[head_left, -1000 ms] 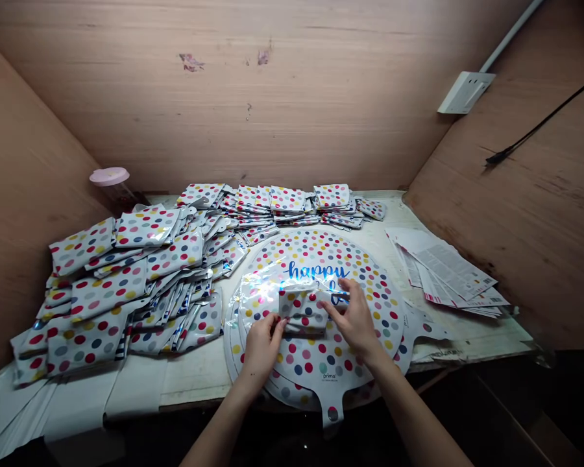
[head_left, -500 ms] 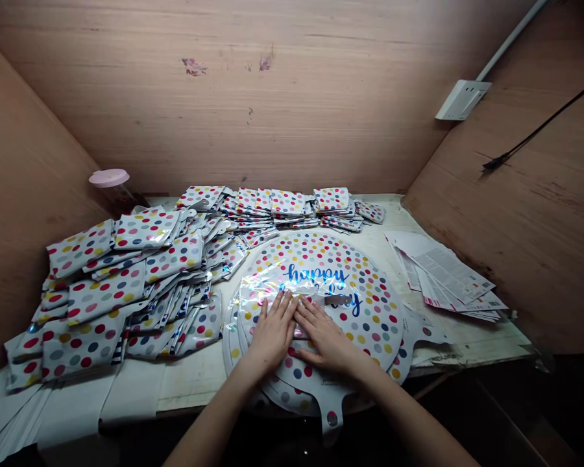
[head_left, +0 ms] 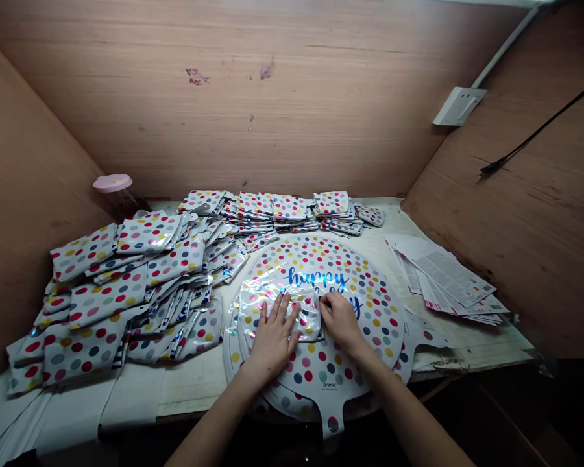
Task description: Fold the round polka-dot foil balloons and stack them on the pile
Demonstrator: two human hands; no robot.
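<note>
A folded foil balloon (head_left: 304, 311), white with coloured dots, lies on a stack of flat round foil balloons (head_left: 331, 357) with blue "happy" lettering. My left hand (head_left: 273, 334) rests palm down on the folded balloon with its fingers spread. At the folded balloon's right edge, my right hand (head_left: 341, 319) is closed in a pinch where its narrow tab sits; the fingers mostly hide the tab. The top flat balloon's neck points toward me over the table's front edge.
Folded dotted balloons (head_left: 109, 292) are heaped at the left, with more piles (head_left: 289, 207) along the back. Printed sheets (head_left: 450, 279) lie at the right. A cup with a pink lid (head_left: 113, 183) stands back left. Wooden panels (head_left: 292, 117) enclose the table.
Both hands lay flat side by side on the folded balloon. My right hand has moved right and closed at its tab, while my left stays flat with fingers more spread.
</note>
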